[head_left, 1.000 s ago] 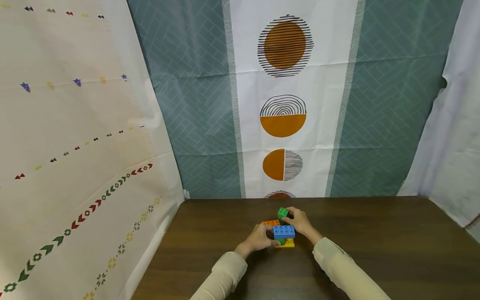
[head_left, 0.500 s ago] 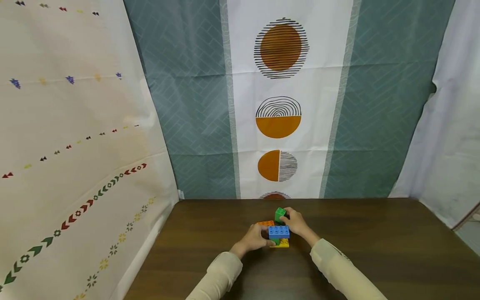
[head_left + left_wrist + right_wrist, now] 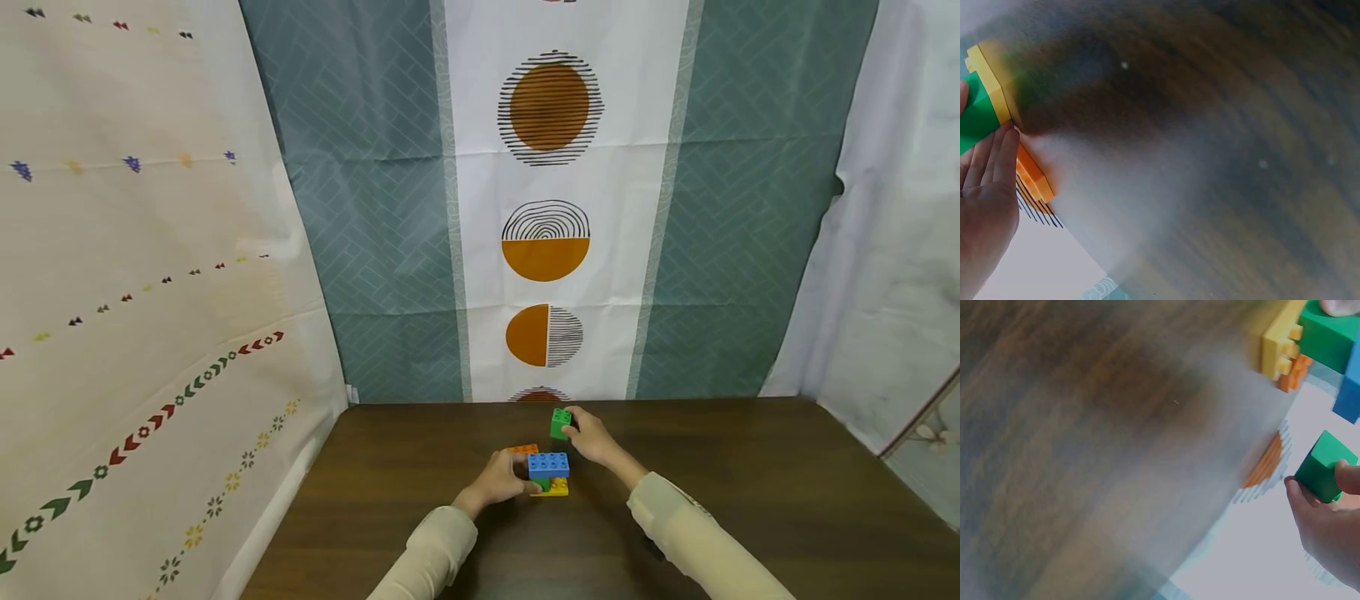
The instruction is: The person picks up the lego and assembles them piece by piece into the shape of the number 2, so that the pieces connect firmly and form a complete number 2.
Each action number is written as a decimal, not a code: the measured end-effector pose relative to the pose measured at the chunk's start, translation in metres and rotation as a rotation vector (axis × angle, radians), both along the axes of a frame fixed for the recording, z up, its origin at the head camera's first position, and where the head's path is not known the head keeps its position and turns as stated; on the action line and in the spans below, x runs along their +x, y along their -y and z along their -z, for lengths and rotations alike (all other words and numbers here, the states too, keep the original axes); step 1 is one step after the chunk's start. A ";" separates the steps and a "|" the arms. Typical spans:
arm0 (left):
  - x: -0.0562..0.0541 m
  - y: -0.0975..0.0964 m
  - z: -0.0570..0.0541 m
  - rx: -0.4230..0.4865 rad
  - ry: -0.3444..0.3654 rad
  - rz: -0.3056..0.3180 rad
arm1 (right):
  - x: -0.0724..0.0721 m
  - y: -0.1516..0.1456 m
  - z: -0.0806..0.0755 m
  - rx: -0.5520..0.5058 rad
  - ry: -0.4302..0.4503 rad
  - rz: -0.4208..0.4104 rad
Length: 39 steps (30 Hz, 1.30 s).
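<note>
My left hand (image 3: pixel 498 478) grips the side of a small stack of toy building bricks on the table. At its bottom lies a thin yellow brick (image 3: pixel 557 488), with a green brick (image 3: pixel 977 115) on it and a long blue brick (image 3: pixel 548 464) on top. An orange brick (image 3: pixel 523 448) sits low just behind, partly hidden by the left hand and the blue brick. Behind the stack, my right hand (image 3: pixel 591 437) pinches a loose square green brick (image 3: pixel 560 423) between thumb and fingers. In the right wrist view this brick hangs apart from the stack.
The dark wooden table (image 3: pixel 390 492) reaches back to a hanging cloth (image 3: pixel 397 317) with printed circles. Pale patterned cloth (image 3: pixel 150 375) borders the left side, and white cloth (image 3: pixel 862 275) hangs at the right.
The view has shifted slightly. My right hand with the loose green brick has drawn a little rightward and back from the stack. The left hand keeps its place on the stack.
</note>
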<state>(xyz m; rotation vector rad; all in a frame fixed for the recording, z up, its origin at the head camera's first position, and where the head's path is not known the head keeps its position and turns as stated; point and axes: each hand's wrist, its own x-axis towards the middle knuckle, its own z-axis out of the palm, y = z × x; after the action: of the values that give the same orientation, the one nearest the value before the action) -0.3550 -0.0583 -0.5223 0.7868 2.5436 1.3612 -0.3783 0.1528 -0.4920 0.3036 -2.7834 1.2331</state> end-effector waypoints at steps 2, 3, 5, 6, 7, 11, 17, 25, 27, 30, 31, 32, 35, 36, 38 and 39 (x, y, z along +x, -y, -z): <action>0.001 0.000 0.000 0.004 0.004 0.004 | 0.002 -0.002 -0.004 0.001 -0.007 -0.008; 0.001 0.000 0.000 0.007 0.000 0.009 | 0.004 -0.003 -0.006 0.001 -0.007 -0.013; 0.001 0.000 0.000 0.012 -0.010 0.020 | 0.007 -0.004 -0.010 0.003 -0.002 -0.027; 0.001 0.000 0.000 0.013 -0.016 0.025 | 0.009 -0.005 -0.011 -0.003 0.004 -0.032; 0.001 0.001 0.000 0.019 -0.026 0.034 | 0.011 -0.005 -0.013 -0.011 0.013 -0.037; -0.001 0.003 0.000 0.039 -0.069 0.059 | 0.020 -0.006 -0.020 -0.029 0.026 -0.073; -0.001 0.001 0.000 0.007 -0.003 0.007 | 0.033 -0.007 -0.029 -0.018 0.026 -0.136; 0.000 -0.001 0.001 0.005 0.014 -0.010 | 0.044 -0.007 -0.036 -0.008 0.014 -0.214; 0.001 -0.001 0.001 0.018 0.018 -0.004 | 0.047 -0.007 -0.035 0.005 0.007 -0.230; 0.001 0.000 0.003 0.028 0.020 0.000 | 0.051 -0.008 -0.034 0.012 -0.003 -0.255; 0.001 0.000 0.004 0.028 0.019 -0.001 | 0.052 -0.008 -0.033 0.011 -0.007 -0.264; 0.001 0.001 0.005 0.028 0.018 0.000 | 0.053 -0.008 -0.032 0.009 -0.009 -0.272; 0.000 0.001 0.005 0.026 0.013 0.003 | 0.056 -0.009 -0.031 -0.005 -0.008 -0.285; -0.001 0.001 0.005 0.025 0.013 0.004 | 0.057 -0.010 -0.030 -0.007 -0.009 -0.286; -0.002 0.000 0.004 0.027 0.007 0.009 | 0.058 -0.010 -0.030 -0.016 -0.007 -0.285; -0.002 0.000 0.003 0.023 0.002 0.010 | 0.059 -0.011 -0.030 -0.019 -0.010 -0.287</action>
<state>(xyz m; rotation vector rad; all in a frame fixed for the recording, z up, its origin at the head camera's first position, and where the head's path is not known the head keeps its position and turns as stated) -0.3572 -0.0583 -0.5255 0.8008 2.5233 1.3906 -0.3196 0.1637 -0.4622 0.7267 -2.7897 1.3056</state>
